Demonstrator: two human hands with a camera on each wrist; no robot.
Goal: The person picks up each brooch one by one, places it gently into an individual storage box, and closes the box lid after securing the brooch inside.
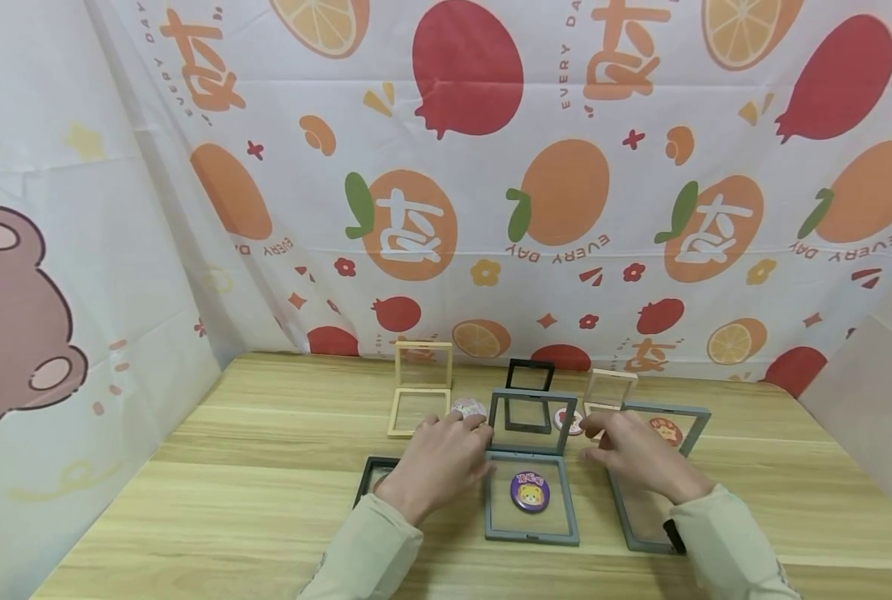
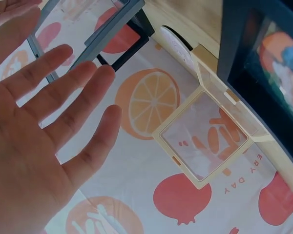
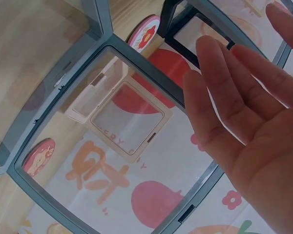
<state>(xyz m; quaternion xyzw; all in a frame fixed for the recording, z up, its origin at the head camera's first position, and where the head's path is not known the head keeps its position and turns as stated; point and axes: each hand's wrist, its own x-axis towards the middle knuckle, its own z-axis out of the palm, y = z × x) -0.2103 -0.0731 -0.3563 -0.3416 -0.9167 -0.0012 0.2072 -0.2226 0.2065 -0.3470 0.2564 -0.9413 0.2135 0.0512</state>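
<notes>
My left hand (image 1: 443,467) hovers between a dark display frame (image 1: 369,473) and a hinged grey display frame (image 1: 494,533). Its fingers (image 2: 88,105) are spread, with nothing held. The grey frame stands opened, lid upright, and a round purple badge (image 1: 529,492) with a yellow bear lies on its clear lower panel. My right hand (image 1: 641,454) is in front of a larger opened grey frame (image 1: 704,421), partly covering it. In the right wrist view its fingers (image 3: 219,87) are loosely extended, holding nothing. A red badge (image 1: 666,431) shows through that frame's raised lid.
Behind stand an opened yellow frame (image 1: 392,417), a small black frame (image 1: 531,363) and a cream frame (image 1: 609,375). A pinkish badge (image 1: 468,407) and a white-and-red badge (image 1: 568,421) lie between them. A fruit-print cloth (image 1: 446,200) hangs along the wooden table's (image 1: 213,483) far edge.
</notes>
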